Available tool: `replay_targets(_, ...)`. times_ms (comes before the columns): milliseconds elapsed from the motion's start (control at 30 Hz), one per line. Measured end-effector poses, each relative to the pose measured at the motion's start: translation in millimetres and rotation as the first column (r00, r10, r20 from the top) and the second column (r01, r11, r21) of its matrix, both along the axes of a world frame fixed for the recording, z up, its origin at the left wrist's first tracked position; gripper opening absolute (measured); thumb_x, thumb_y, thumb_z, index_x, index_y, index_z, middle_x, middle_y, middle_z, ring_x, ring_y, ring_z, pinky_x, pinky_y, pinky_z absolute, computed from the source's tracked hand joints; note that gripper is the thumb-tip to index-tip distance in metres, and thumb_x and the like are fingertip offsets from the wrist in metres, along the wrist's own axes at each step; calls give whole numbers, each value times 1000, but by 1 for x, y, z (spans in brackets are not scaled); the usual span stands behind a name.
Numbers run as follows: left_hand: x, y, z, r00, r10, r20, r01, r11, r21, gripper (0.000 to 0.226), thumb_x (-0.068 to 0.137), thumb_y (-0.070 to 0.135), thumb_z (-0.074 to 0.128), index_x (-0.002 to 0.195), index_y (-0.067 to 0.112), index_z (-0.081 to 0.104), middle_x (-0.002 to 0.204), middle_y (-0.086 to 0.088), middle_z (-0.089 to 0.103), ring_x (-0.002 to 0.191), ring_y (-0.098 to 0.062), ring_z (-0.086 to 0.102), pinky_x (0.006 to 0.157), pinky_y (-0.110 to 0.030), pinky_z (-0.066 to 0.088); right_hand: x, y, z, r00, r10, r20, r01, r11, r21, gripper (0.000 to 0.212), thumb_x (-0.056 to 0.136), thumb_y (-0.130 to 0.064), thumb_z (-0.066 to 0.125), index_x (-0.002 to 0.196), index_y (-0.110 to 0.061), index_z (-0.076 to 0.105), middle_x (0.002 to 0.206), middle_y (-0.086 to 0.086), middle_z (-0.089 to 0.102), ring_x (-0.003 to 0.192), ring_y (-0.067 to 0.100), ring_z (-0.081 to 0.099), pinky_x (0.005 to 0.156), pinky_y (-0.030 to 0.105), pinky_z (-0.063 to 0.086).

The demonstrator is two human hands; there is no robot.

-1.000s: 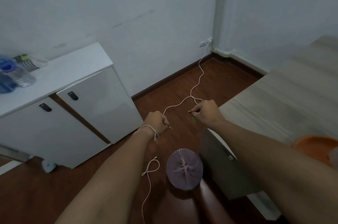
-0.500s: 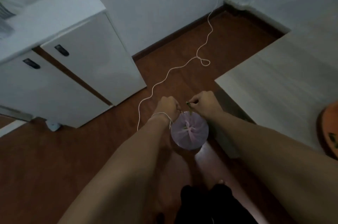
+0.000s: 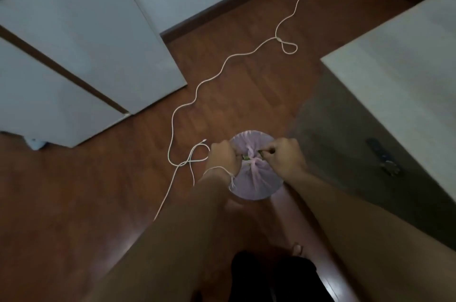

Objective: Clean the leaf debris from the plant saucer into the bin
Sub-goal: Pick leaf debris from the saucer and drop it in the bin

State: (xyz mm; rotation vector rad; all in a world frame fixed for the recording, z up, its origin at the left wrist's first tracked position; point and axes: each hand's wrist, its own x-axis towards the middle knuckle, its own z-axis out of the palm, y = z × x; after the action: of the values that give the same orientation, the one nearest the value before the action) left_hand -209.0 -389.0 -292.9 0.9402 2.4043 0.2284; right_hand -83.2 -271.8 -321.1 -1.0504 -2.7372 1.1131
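Note:
A small round bin (image 3: 256, 183) lined with a pale pink bag stands on the wooden floor below me. Both my hands are right over its mouth. My left hand (image 3: 223, 156) is a closed fist at the bin's left rim, pinching small green leaf bits (image 3: 245, 157). My right hand (image 3: 286, 156) is closed at the right rim, its fingertips pinching a green leaf piece (image 3: 262, 153). The plant saucer is out of view.
A white cable (image 3: 197, 94) snakes across the floor from the wall to beside my left hand. A white cabinet (image 3: 74, 42) stands at the left. A light wooden table (image 3: 407, 67) fills the right, its dark side panel (image 3: 345, 141) next to the bin.
My view has tilted downward and both hands have dropped from mid-air to the bin's mouth, still pinching leaf bits. The orange saucer on the table has left the view.

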Motion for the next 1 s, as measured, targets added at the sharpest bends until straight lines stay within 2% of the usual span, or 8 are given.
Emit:
replay_targets(167,-10,7,-25,984,162,76,-166,985,42,25,83,20,64,101,6,76,103,-19,75,103,-38,68,90,-43,55,-12,2,-18,999,-47,5,48,996,-74,34,83,-8,62,50,-7,53,49,12,47,49,14,37,52,25,23)
replay_targets(333,-19,10,-30,978,166,123,-175,982,68,24,84,13,58,98,8,78,100,-20,75,101,-40,68,93,-42,54,-21,7,-17,999,-41,4,41,995,-92,26,84,-7,61,58,0,59,57,19,56,55,21,44,55,34,30)
replay_targets(467,-21,11,-30,984,144,108,-153,985,80,26,83,15,56,96,15,78,99,-17,76,98,-41,67,90,-41,55,-25,10,-23,998,-61,14,62,994,-89,29,83,-10,59,56,-3,51,52,9,45,51,19,37,51,33,32)
replay_targets(567,-19,12,-29,985,121,123,-131,988,83,27,82,21,54,95,14,77,99,-17,75,97,-40,67,86,-41,55,-25,9,-31,997,-62,44,66,993,-97,29,84,-13,58,56,-9,54,54,6,51,54,22,48,56,38,43)
replay_targets(667,-15,12,-27,983,104,152,-119,988,94,43,74,30,44,94,10,76,100,-19,75,96,-39,68,86,-42,55,-21,7,-38,992,-112,52,117,988,-101,17,85,-16,61,76,-12,75,74,9,73,73,25,66,67,31,50)
replay_targets(733,-14,11,-27,986,59,156,-73,993,88,45,73,30,43,94,9,77,99,-19,75,95,-38,69,85,-42,55,-18,6,-41,989,-127,74,134,985,-107,18,86,-18,63,94,-15,79,93,10,77,88,28,70,78,32,54)
replay_targets(833,-14,9,-29,987,16,160,-32,995,95,40,74,30,46,88,9,76,93,-18,76,90,-37,70,82,-43,56,-13,5,-45,994,-78,75,87,989,-119,15,85,-17,65,90,-16,79,97,10,76,89,33,69,79,38,55)
replay_targets(1000,-15,2,-28,993,-17,119,-1,989,151,33,77,30,51,85,10,76,83,-16,75,79,-36,69,73,-42,55,-6,4,-45,996,-79,51,83,994,-68,18,84,-19,71,98,-11,78,125,18,66,109,36,65,88,36,51)
